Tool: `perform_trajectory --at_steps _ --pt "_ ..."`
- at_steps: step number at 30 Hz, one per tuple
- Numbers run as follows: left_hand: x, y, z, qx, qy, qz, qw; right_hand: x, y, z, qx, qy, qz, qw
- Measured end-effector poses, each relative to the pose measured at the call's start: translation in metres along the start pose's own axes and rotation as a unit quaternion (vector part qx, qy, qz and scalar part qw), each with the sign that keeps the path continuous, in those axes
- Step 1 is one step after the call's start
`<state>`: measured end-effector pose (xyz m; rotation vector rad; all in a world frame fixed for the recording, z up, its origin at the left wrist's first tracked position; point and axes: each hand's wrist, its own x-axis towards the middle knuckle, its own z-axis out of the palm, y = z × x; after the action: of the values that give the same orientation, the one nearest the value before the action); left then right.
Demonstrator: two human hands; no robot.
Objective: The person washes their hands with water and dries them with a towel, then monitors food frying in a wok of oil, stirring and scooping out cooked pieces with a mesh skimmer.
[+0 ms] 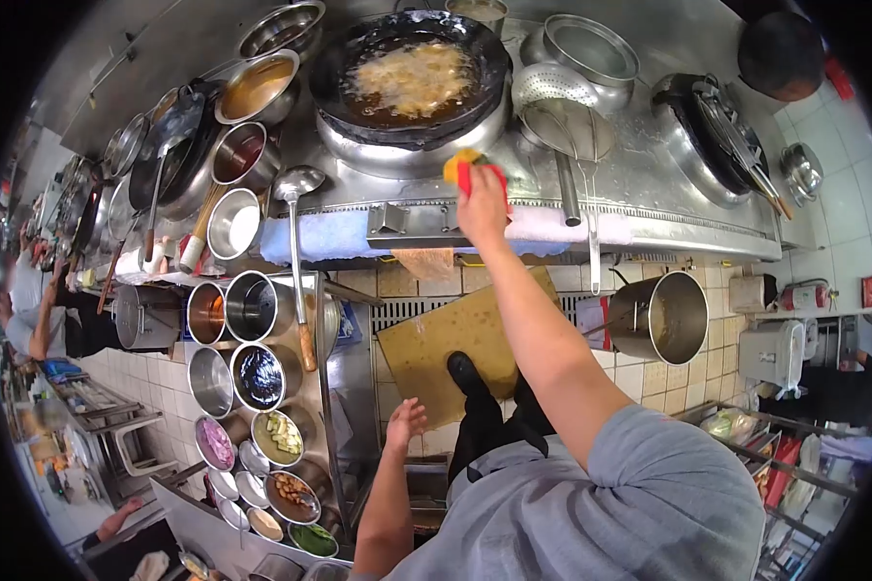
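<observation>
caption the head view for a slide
Right hand holding a red and yellow cloth in front of a frothing wok.

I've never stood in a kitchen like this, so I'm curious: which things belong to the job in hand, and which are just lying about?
Seems part of it:
- red and yellow cloth, in the right hand
- steel stove top, where the cloth is
- perhaps the wok, bubbling close by

Seems just lying about:
- ladle
- mesh strainer
- deep pot
</observation>
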<state>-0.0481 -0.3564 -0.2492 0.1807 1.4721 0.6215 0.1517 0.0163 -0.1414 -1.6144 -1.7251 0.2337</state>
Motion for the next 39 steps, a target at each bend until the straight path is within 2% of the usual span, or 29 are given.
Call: perform_trajectory --at_steps 1,2,4,5,6,8,9,11,12,13,18,19,20,21,22,23,24,26,27,28,29,31,32,33,34,35,37,38,39 --pt "0.007 0.003 -0.001 0.026 0.003 0.006 1.000 -0.011 0.015 0.016 -0.039 0.047 -0.044 0.997" --pt "0.012 0.006 -0.001 0.051 0.007 0.013 0.999 -0.036 0.019 0.033 0.098 -0.093 0.118 0.984" --pt "0.014 0.026 0.004 0.067 0.005 0.011 0.998 -0.059 0.010 0.053 0.029 -0.017 0.119 0.992" --pt "0.017 0.034 0.008 0.058 -0.005 0.015 0.998 -0.049 -0.014 0.015 0.240 -0.100 0.258 0.930" --pt "0.014 0.037 0.011 0.050 -0.013 0.013 0.999 -0.039 -0.031 -0.006 0.242 -0.102 0.263 0.929" --pt "0.011 0.054 0.023 0.063 -0.025 0.019 0.997 -0.024 -0.042 -0.026 0.307 0.067 0.141 0.939" --pt "0.009 0.063 0.029 0.075 -0.042 0.031 0.996 -0.014 -0.037 -0.010 0.230 0.088 0.072 0.967" --pt "0.012 0.078 0.038 0.093 -0.055 0.049 0.993 -0.006 -0.048 -0.005 0.010 -0.114 -0.027 0.993" --pt "0.013 0.085 0.044 0.099 -0.066 0.068 0.991 -0.019 -0.052 0.008 -0.091 -0.124 -0.117 0.981" --pt "0.011 0.093 0.052 0.106 -0.068 0.078 0.989 -0.038 -0.034 0.043 -0.067 -0.219 -0.112 0.967" --pt "0.024 0.117 0.081 0.094 -0.077 0.075 0.990 -0.067 -0.044 0.013 0.039 -0.118 -0.107 0.986" --pt "0.035 0.119 0.083 0.136 -0.026 0.159 0.978 -0.076 -0.042 -0.008 0.075 -0.104 -0.124 0.984" --pt "0.046 0.123 0.085 0.173 0.026 0.244 0.954 -0.094 -0.024 -0.014 0.130 -0.123 -0.090 0.980" --pt "0.047 0.139 0.092 0.300 0.124 0.332 0.885 -0.116 0.000 -0.017 0.185 -0.143 -0.056 0.971" --pt "0.044 0.165 0.102 0.415 0.220 0.409 0.783 -0.136 0.025 -0.009 0.181 -0.184 0.060 0.964" --pt "0.042 0.191 0.116 0.453 0.248 0.487 0.705 -0.154 0.053 0.007 0.175 -0.226 0.171 0.943" --pt "0.040 0.218 0.131 0.487 0.272 0.557 0.615 -0.168 0.085 0.031 0.077 -0.233 0.165 0.955" --pt "0.037 0.260 0.164 0.550 0.295 0.580 0.524 -0.157 0.111 0.043 -0.098 -0.291 0.121 0.944" --pt "0.043 0.272 0.176 0.553 0.298 0.583 0.515 -0.140 0.114 0.036 -0.175 -0.345 0.083 0.919" --pt "0.047 0.283 0.186 0.611 0.297 0.564 0.469 -0.134 0.126 0.047 -0.167 -0.339 0.084 0.922" --pt "0.049 0.292 0.194 0.667 0.295 0.542 0.419 -0.127 0.135 0.060 -0.146 -0.422 0.139 0.884" --pt "0.106 0.281 0.168 0.687 0.240 0.450 0.517 -0.121 0.159 0.087 -0.102 -0.513 0.230 0.821" --pt "0.107 0.284 0.171 0.685 0.211 0.468 0.517 -0.122 0.167 0.107 -0.068 -0.525 0.265 0.806" --pt "0.102 0.286 0.176 0.673 0.184 0.454 0.554 -0.145 0.189 0.148 -0.006 -0.529 0.207 0.823" --pt "0.085 0.290 0.195 0.728 0.201 0.373 0.539 -0.148 0.190 0.158 0.025 -0.521 0.185 0.833" --pt "0.086 0.297 0.194 0.708 0.174 0.382 0.568 -0.151 0.191 0.168 0.057 -0.514 0.162 0.840" --pt "0.096 0.292 0.185 0.677 0.102 0.391 0.615 -0.134 0.161 0.102 -0.030 -0.552 0.231 0.800" --pt "0.103 0.294 0.178 0.665 0.077 0.396 0.628 -0.139 0.162 0.103 -0.032 -0.532 0.241 0.811" --pt "0.101 0.295 0.177 0.673 0.076 0.391 0.623 -0.131 0.160 0.098 -0.033 -0.564 0.262 0.783"
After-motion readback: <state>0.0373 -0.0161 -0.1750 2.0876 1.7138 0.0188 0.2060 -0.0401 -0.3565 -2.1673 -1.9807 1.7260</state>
